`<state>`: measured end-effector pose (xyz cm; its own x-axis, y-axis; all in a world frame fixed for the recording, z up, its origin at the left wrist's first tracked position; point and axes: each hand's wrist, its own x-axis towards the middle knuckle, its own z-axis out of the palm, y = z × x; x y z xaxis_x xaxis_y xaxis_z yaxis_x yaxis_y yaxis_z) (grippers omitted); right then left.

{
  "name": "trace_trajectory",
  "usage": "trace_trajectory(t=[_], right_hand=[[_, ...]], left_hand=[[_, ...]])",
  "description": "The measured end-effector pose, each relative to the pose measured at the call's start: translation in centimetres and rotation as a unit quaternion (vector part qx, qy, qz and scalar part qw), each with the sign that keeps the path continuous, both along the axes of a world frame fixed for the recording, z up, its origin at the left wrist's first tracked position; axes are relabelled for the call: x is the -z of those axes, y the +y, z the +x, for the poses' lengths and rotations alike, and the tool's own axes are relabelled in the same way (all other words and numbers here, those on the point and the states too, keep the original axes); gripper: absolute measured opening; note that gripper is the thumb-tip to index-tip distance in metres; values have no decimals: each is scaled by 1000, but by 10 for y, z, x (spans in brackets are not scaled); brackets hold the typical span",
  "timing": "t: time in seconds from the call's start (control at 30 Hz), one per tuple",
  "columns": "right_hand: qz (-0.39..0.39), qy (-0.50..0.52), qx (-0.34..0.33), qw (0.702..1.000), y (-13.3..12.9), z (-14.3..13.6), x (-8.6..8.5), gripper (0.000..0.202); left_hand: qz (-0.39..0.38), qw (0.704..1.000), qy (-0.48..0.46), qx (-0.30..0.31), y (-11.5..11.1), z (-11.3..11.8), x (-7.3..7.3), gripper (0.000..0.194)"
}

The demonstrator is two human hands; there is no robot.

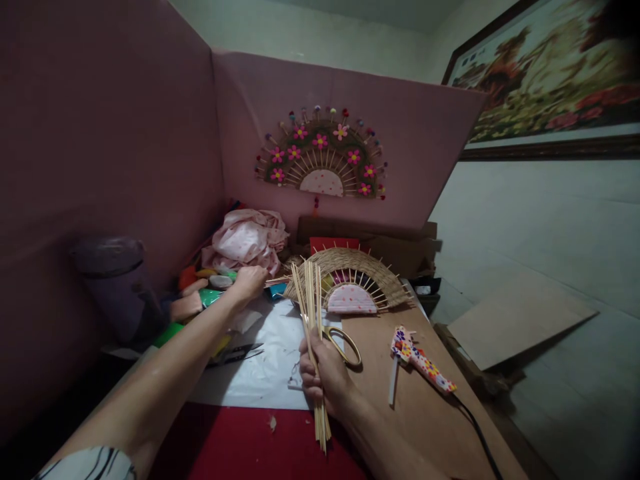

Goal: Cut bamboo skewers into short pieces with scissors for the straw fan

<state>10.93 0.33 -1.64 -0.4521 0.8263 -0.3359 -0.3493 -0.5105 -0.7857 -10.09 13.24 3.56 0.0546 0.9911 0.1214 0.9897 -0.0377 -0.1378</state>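
My right hand (323, 373) is closed around a bundle of thin bamboo sticks (311, 293), which stands nearly upright with its ends showing above and below the fist. Behind this hand, a gold scissor handle (356, 353) shows, its blades mostly hidden. Farther forward on the left, my left hand (251, 281) is closed, and thin reddish sticks (278, 281) stick out from its right side. Just beyond both hands stands a woven fan-shaped piece (367, 263) with stick ribs and a dotted pink half-round base (353, 299).
A flower-patterned glue gun (423, 360) with a black cord lies on brown board (380, 407). Dark snips (235, 355) rest on white sheeting (240, 390). Crumpled pink cloth (247, 240) and coloured bits lie left, near a purple cylinder (117, 287). A decorated fan (320, 157) hangs behind.
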Motion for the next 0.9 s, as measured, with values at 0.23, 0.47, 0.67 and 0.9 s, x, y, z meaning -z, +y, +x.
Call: trace_trajectory(t=[0.23, 0.47, 0.67, 0.9], right_hand=[[11, 1, 0, 1000, -1, 0, 2, 51], [16, 3, -4, 1000, -1, 1, 2, 52], [18, 2, -4, 1000, -2, 0, 2, 51], [26, 11, -12, 1000, 0, 1, 5, 46]], left_hand=[[-2, 1000, 7, -21, -10, 3, -20, 30], [-17, 999, 6, -39, -19, 0, -29, 30], [2, 996, -6, -94, -21, -4, -42, 29], [35, 990, -45, -131, -31, -22, -41, 35]])
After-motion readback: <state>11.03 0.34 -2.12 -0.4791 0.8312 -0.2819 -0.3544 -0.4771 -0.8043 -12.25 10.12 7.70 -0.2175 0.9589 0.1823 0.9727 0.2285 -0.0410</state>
